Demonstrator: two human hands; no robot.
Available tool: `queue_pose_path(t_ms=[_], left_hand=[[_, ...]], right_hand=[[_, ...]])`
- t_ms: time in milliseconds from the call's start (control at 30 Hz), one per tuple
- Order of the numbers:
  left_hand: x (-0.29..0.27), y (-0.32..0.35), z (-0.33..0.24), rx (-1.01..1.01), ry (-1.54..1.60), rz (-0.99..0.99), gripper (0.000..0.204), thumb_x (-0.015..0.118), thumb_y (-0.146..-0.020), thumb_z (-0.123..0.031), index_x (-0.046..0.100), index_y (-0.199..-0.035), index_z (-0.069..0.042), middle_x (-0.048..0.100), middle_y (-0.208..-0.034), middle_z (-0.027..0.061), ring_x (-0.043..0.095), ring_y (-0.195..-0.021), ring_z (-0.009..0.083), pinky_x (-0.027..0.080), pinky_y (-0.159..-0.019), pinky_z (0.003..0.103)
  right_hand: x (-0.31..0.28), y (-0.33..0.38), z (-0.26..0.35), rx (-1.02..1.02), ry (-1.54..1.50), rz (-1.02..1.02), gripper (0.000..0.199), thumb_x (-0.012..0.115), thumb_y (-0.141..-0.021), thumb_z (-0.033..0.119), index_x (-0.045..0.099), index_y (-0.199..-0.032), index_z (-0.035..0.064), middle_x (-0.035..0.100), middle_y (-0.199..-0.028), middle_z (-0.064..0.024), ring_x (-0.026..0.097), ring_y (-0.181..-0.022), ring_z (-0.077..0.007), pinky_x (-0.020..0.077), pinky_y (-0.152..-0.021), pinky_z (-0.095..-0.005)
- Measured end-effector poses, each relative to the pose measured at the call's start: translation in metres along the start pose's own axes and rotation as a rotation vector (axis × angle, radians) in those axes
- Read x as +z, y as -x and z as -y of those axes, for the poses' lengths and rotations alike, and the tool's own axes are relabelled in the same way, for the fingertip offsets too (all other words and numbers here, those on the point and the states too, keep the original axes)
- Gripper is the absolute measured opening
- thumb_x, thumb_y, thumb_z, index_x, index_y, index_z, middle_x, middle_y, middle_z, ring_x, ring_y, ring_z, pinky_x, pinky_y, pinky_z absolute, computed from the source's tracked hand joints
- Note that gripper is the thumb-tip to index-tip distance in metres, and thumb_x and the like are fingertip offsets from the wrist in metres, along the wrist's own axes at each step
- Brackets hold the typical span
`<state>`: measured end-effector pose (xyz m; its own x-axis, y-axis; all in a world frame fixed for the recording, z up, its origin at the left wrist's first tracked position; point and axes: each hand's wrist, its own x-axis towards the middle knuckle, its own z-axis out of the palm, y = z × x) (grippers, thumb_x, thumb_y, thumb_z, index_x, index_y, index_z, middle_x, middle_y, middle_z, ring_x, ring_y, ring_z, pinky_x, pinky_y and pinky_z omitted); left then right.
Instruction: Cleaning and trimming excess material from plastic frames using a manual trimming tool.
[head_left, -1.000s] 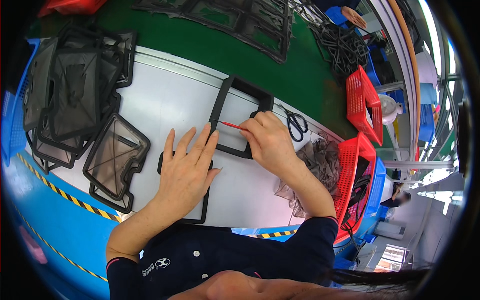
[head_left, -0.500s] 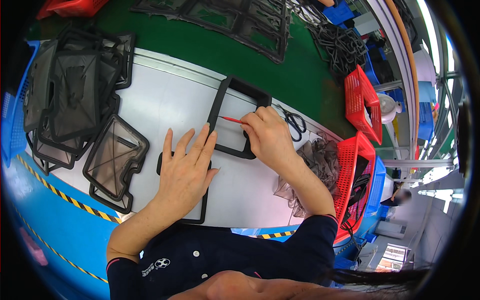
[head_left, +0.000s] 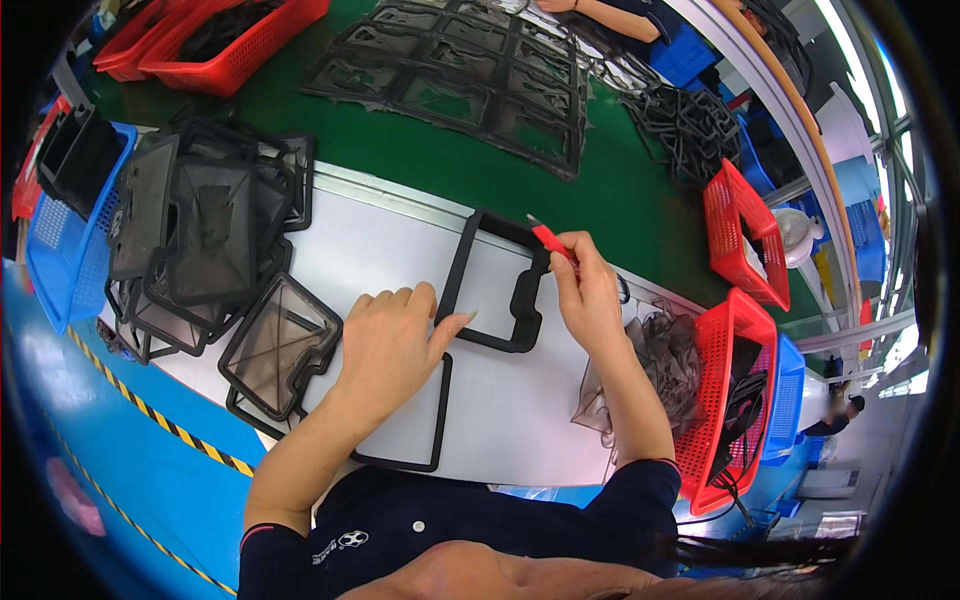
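The white table (head_left: 500, 415) is bordered at its left end by a heap of black frames (head_left: 213, 228), many of them filled with dark see-through sheet, and at its right end by a red basket (head_left: 708, 385) in which black pieces are held. Crumpled grey scraps (head_left: 660, 350) are piled on the table's right part; by their look they would be judged very light, soft and easily torn. The thick frame (head_left: 461, 262) is laid flat near the middle of the table's far edge. It would be judged light and slightly springy, matt enough not to slip, and likely to be twisted if lifted by one bar; it is best taken by two opposite bars, or steadied at a corner. A thinner frame (head_left: 441, 410) is laid at the table's near edge, partly covered by the left hand (head_left: 388, 338) and forearm; more bend would be expected from it. The left hand's fingers are loosely curled and its thumb is spread across the thick frame's near left corner, but whether that bar is gripped cannot be told. A small red tool (head_left: 546, 237) is pinched in the right hand (head_left: 585, 285) above the table's far edge, its pale tip pointed away; it is best held by the red part.
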<state>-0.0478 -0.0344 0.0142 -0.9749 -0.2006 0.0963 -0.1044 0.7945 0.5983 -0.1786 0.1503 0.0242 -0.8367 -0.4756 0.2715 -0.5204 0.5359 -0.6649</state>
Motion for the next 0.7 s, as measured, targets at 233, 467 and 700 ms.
queue_pose_path(t_ms=[233,467,700], left_hand=[[0.020,-0.021,0.003,0.090,-0.184,-0.063,0.030,0.065,-0.079,-0.028,0.055,-0.066,-0.003,0.057,-0.052,0.0107,0.058,-0.049,0.0301,0.045,-0.047,0.038],[0.010,-0.021,-0.032,0.238,-0.278,-0.221,0.024,0.068,-0.076,-0.021,0.055,-0.066,-0.004,0.056,-0.052,0.0095,0.056,-0.046,0.0257,0.044,-0.044,0.034],[-0.005,0.003,-0.048,-0.017,0.867,-0.075,0.021,0.071,-0.079,-0.012,0.053,-0.071,-0.005,0.055,-0.057,-0.0021,0.045,-0.044,0.0017,0.033,-0.039,0.015]], right_hand=[[0.005,-0.002,-0.033,0.092,-0.066,-0.130,0.021,0.059,-0.084,0.015,0.057,-0.099,0.0012,0.054,-0.079,-0.0113,0.051,-0.064,-0.0214,0.0421,-0.060,-0.0321],[-0.004,0.001,-0.053,0.081,-0.243,-0.258,0.027,0.064,-0.083,0.020,0.058,-0.101,0.0011,0.056,-0.081,-0.0093,0.053,-0.070,-0.0204,0.0422,-0.065,-0.0334],[-0.021,0.011,-0.030,0.284,-0.909,0.152,0.035,0.068,-0.082,0.023,0.058,-0.109,0.0034,0.065,-0.089,-0.0061,0.041,-0.052,-0.0037,0.0320,-0.046,-0.0199]])
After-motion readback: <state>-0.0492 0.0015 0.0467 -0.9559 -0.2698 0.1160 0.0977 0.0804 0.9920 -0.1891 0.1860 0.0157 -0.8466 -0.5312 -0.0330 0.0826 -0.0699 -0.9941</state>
